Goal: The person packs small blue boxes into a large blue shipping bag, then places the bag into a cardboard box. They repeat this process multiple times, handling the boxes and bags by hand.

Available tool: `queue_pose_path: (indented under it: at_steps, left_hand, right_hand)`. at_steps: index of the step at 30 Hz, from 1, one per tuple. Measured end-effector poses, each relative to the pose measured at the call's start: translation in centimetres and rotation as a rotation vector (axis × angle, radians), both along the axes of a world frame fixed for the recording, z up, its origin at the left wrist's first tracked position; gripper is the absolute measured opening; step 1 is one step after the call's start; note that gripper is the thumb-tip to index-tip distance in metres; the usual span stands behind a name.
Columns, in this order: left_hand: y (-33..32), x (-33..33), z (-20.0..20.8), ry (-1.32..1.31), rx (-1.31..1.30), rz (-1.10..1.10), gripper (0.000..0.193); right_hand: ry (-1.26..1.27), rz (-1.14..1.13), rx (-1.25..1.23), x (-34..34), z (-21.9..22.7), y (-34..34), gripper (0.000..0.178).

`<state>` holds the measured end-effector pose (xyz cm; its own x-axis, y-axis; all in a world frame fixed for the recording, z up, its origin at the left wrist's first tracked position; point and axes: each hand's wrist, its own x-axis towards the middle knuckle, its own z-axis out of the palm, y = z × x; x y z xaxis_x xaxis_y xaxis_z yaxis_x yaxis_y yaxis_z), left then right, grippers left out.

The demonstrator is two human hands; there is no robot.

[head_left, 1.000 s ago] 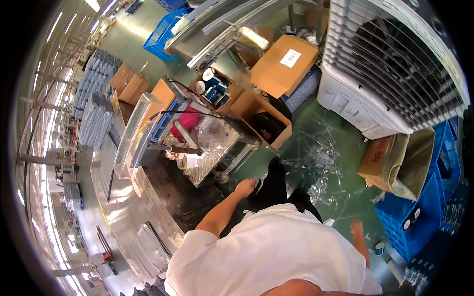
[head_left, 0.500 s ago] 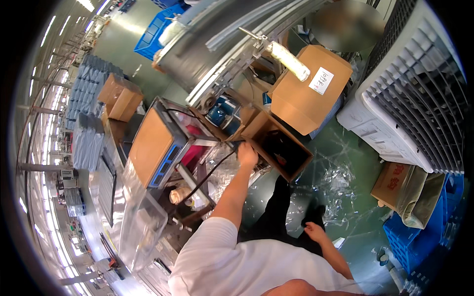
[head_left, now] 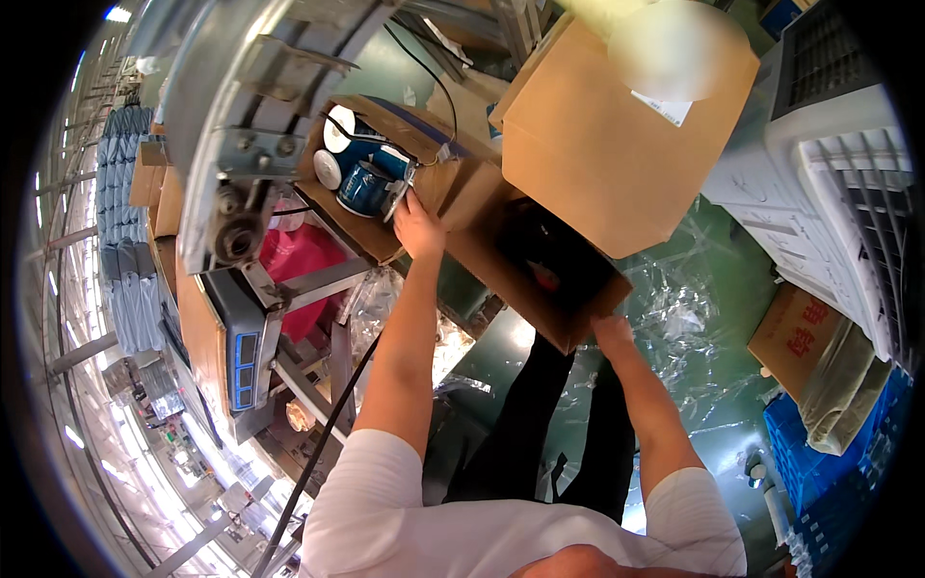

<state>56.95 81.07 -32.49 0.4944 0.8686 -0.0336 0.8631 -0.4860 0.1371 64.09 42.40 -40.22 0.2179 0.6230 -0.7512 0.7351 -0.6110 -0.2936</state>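
head view: looking down, both forearms run up from the lower edge to cardboard boxes.
L hand (head_left: pixel 417 223): at the open-top box (head_left: pixel 424 178), fingers curled against the blue tape dispenser (head_left: pixel 371 188) on the side facing the person. Looks like a grip on its edge, but can't tell if fully clamped, the hand hides the contact.
dispenser loc: inside that box, left part, next to a white roll (head_left: pixel 336 130) and another blue-and-white item above it. A black cable (head_left: pixel 424 72) runs over the box rim.
R hand (head_left: pixel 609 330): on the near lower corner of the open dark-lined box (head_left: pixel 540 275), fingers wrapped over the rim. Reads as steadying the box, not lifting it.
dark box contents: smth dark w/ a red-orange spot inside; can't ID.
big closed carton (head_left: pixel 617 135): sits just above and behind the dark box, white label near its top.
step (my read): pick phase. L hand getting the dispenser out of the box, R bracing the other box.
next move needs (est.): firm closed grip on the dispenser, lift straight up to clear the box wall and the cable, R keeps the box from sliding.
surroundings: scale w/ blue display (head_left: pixel 241 347) lower left on a metal frame, pink bag (head_left: pixel 308 252) behind it, clear plastic film (head_left: pixel 694 289) on the green floor, white fan unit (head_left: pixel 829 183) far right.
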Motion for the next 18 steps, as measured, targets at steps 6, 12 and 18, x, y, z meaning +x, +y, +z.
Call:
queue_pose_path:
  at_steps: [6, 12, 18]
  left_hand:
    - [-3.8, 4.6, -3.5, -0.574, -0.043, -0.347, 0.028]
    - [-2.6, 8.3, -10.1, -0.462, -0.563, 0.044, 0.010]
    - [-0.7, 12.7, -20.7, -1.212, -1.302, 0.717, 0.012]
  right_hand:
    - [-0.109, -0.163, 0.379, 1.8, -2.0, -7.4, 0.021]
    - [-0.121, -0.251, 0.174, 3.7, 1.2, -16.5, 0.028]
    - [-0.136, -0.577, 0.066, 3.5, 0.8, -25.5, 0.044]
